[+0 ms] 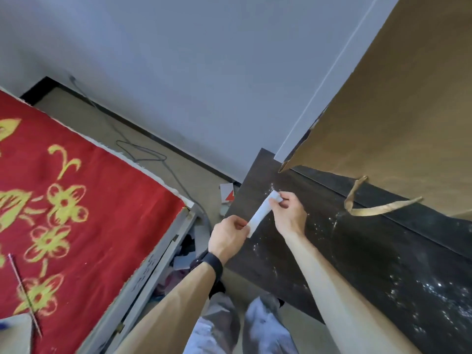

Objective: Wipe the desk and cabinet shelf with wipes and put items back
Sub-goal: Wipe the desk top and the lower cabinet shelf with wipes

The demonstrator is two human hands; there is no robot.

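Far to the left of the left hand [226, 238] lies a red cloth with yellow flower patterns [89, 200]. Beyond it are the beige floor [178, 180] and the grey wall [191, 72]. Both hands hover over the near-left corner of a dark wooden desk speckled with white dust [357, 251]. The left hand pinches the lower end of a narrow white wipe strip [260, 215], and the right hand [291, 213] pinches its upper end. A brown paper bag [396, 123] stands to the right of the right hand.

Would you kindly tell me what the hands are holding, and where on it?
A narrow white wipe strip: the left hand pinches its near end, the right hand its far end.
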